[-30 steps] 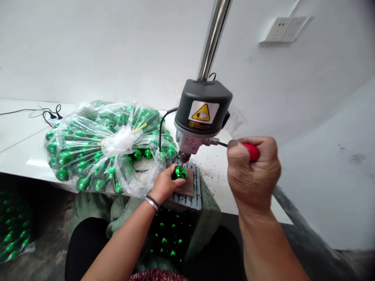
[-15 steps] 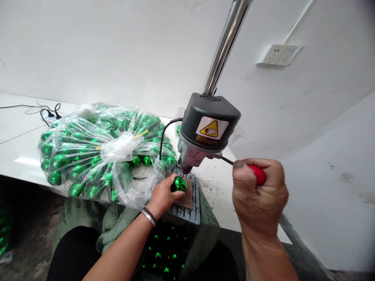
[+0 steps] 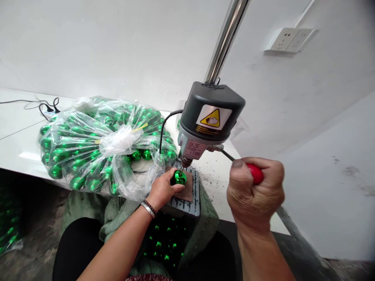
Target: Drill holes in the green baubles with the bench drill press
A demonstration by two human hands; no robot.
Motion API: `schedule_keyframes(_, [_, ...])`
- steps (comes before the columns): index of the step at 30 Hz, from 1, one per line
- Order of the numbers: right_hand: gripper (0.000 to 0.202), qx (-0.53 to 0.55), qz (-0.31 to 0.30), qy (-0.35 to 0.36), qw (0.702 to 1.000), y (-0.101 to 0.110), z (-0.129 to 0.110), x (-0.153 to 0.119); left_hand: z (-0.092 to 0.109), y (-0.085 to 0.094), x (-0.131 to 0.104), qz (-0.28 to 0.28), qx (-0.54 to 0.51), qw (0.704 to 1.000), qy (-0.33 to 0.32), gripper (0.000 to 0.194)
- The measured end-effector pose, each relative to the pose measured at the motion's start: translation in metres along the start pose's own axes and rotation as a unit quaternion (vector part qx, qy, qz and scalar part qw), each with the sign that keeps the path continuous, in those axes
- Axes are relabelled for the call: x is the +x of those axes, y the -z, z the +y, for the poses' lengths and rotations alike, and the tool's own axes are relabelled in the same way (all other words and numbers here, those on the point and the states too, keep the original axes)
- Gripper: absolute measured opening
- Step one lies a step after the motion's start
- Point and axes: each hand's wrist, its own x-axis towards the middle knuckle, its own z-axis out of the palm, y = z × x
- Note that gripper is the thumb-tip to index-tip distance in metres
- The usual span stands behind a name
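Note:
A shiny green ball [image 3: 181, 177] sits on a brown board [image 3: 187, 190] on the grey base [image 3: 184, 207] of a drill press [image 3: 215, 111]. My left hand [image 3: 164, 189] grips the ball from its left side, thumb and fingers around it. The thin drill bit [image 3: 182, 169] is right at the top of the ball; whether it has entered is too small to tell. My right hand [image 3: 256, 191] is wrapped round the red knob [image 3: 255, 174] of the press lever [image 3: 227, 154], to the right of the drill head.
A large clear plastic bag [image 3: 117, 140] full of green balls lies on the white table [image 3: 22, 132] at the left. More green balls [image 3: 165, 244] show below the press. Dark shavings lie around the base. A black cable [image 3: 162, 132] runs from the drill head.
The view has shifted slightly, so most things appear higher. My right hand and the lever knob sit a little further left. My left hand still grips the ball.

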Motion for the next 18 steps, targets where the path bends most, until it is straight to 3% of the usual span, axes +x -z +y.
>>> schedule_keyframes(18, [0.019,0.029,0.057,0.059,0.996,-0.012,0.020,-0.032,0.001,0.001,0.000,0.000,0.011,1.000,-0.006,0.051])
